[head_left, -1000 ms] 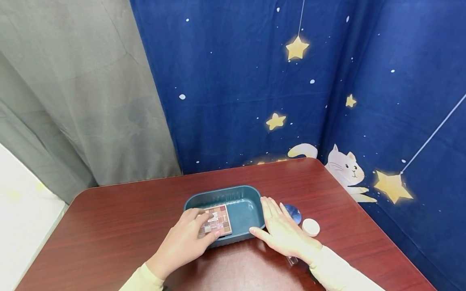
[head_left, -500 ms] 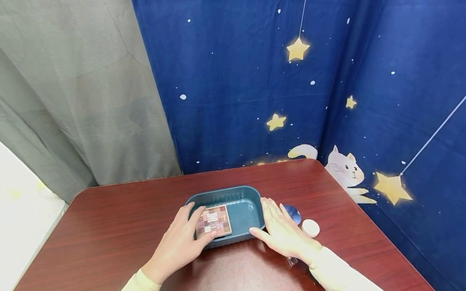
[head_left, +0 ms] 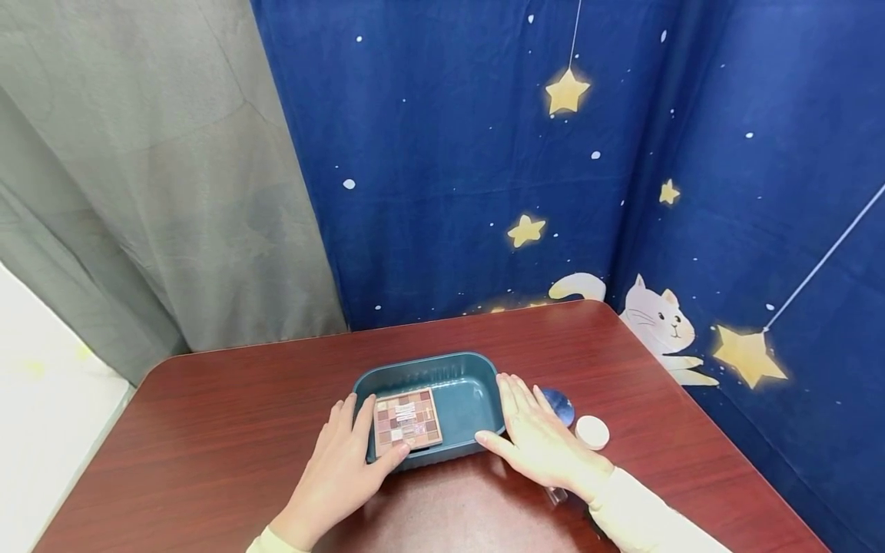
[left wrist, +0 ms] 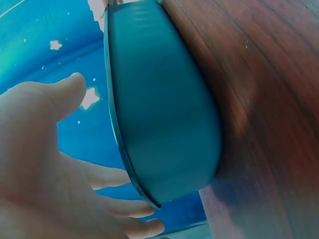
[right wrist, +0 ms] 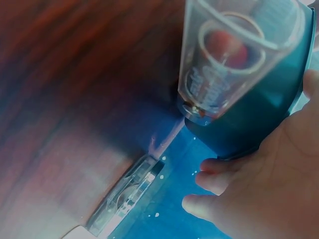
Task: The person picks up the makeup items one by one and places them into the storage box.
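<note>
A teal plastic basin [head_left: 470, 395] sits on the table with an eyeshadow palette [head_left: 406, 421] in its left part, face up. My left hand [head_left: 335, 472] is at the basin's left end, fingers spread and fairly straight, thumb by the near rim. In the left wrist view, the left hand [left wrist: 45, 174] has its fingertips at the basin's rim, palm apart from the wall. My right hand [head_left: 538, 443] lies along the basin's right end, fingers extended. The right wrist view shows the right hand [right wrist: 279, 169] beside the basin's outer wall [right wrist: 264, 104].
To the right of my right hand lie a round blue object [head_left: 558, 407] and a round white one [head_left: 591, 433]. A clear item [head_left: 556, 495] is partly hidden under the right wrist. Close up are a clear tapered container [right wrist: 219, 84] with lettering and a flat clear-topped case [right wrist: 127, 194].
My left hand has drawn back to the left, off the palette and onto the basin's left end. The palette stays in the basin. My right hand has hardly moved.
</note>
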Motion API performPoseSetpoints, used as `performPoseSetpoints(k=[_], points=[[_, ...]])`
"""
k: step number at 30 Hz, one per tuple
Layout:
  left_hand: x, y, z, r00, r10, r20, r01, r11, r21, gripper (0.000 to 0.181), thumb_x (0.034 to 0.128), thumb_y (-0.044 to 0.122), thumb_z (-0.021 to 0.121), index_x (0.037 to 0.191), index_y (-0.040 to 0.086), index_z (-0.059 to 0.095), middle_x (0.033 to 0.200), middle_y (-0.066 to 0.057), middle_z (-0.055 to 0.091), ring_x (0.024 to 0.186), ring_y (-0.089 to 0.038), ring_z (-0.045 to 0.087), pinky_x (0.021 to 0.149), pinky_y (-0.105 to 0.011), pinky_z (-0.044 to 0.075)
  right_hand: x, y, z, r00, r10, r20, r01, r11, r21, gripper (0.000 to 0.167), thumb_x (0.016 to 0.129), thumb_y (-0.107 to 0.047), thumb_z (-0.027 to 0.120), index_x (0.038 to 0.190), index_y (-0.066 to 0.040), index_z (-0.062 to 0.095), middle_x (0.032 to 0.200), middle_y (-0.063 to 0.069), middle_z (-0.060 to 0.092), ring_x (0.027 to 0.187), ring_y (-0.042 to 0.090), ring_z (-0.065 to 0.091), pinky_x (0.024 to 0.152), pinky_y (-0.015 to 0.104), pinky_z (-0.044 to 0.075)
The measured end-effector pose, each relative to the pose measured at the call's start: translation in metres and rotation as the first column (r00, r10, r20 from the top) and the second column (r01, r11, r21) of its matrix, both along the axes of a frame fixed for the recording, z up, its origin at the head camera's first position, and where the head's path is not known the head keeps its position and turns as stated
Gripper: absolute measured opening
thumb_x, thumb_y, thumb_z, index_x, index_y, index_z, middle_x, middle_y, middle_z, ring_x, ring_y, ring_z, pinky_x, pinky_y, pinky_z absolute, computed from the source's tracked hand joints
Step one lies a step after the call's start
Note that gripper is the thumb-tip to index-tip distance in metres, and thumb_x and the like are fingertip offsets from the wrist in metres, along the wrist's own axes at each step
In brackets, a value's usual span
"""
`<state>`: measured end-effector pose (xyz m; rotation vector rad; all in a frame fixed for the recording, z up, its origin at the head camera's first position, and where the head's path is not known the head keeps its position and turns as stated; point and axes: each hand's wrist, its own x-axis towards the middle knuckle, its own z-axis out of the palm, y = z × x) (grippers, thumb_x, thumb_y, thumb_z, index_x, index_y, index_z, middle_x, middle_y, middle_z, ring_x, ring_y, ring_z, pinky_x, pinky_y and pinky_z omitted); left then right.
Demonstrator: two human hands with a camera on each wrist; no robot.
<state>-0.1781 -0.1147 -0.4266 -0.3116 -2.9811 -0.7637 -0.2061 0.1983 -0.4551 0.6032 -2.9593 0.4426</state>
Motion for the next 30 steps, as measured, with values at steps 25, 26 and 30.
performPoseSetpoints(k=[25, 26, 30], points=[[0.008, 0.006, -0.012, 0.992, 0.105, 0.064, -0.104, 0.994, -0.011, 0.112, 0.0883, 0.073, 0.057, 0.159, -0.002, 0.014, 0.166, -0.022, 0.007, 0.151, -0.043, 0.006, 0.114, -0.069, 0.01, 0.0, 0.0, -0.002, 0.999, 0.011, -0.033, -0.011, 1.0, -0.004, 0.103, 0.094, -0.078, 0.035, 0.16, -0.001, 0.018, 0.164, 0.013, 0.025, 0.151, 0.031, 0.022, 0.117, 0.059, 0.019], [0.008, 0.007, -0.012, 0.991, 0.111, 0.069, -0.111, 0.994, -0.011, 0.112, 0.0882, 0.074, 0.056, 0.16, -0.002, 0.013, 0.166, -0.022, 0.006, 0.151, -0.043, 0.006, 0.114, -0.069, 0.01, 0.0, 0.0, -0.002, 0.999, 0.011, -0.032, -0.011, 1.0, -0.002, 0.102, 0.094, -0.077, 0.035, 0.16, -0.002, 0.017, 0.164, 0.013, 0.025, 0.151, 0.03, 0.022, 0.117, 0.059, 0.019], [0.008, 0.009, -0.015, 0.987, 0.134, 0.091, -0.133, 0.991, -0.017, 0.115, 0.0875, 0.078, 0.051, 0.16, 0.0, 0.009, 0.167, -0.02, 0.002, 0.152, -0.041, 0.004, 0.113, -0.07, 0.009, -0.001, 0.001, -0.002, 1.0, 0.01, -0.028, -0.01, 1.0, 0.001, 0.102, 0.094, -0.077, 0.036, 0.16, -0.002, 0.016, 0.164, 0.013, 0.024, 0.151, 0.029, 0.02, 0.118, 0.058, 0.019]])
